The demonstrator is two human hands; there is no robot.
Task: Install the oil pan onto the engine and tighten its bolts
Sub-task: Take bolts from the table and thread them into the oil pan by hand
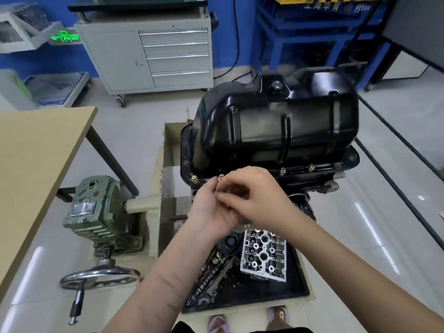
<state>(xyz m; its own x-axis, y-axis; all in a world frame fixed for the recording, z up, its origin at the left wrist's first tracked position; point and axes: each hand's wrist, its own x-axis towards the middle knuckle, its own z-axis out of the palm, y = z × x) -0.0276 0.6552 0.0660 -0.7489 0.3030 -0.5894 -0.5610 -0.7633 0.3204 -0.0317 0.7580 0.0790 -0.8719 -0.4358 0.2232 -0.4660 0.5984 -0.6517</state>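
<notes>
I see the oil pan (276, 126) seated on the engine (310, 186); my left hand (211, 212) and right hand (254, 200) meet at its near flange, fingers curled, pinching 1 brass bolt (220, 177)

Workshop with blue walls and a pale glossy tiled floor.

A grey drawer cabinet (153, 56) on castors is set against the blue wall (223, 32), well beyond the fingers. A tan tabletop (36, 159) is seen to their left, blue steel framing (312, 37) far beyond to the right. Ceiling light is reflected in the floor (374, 224).
</notes>
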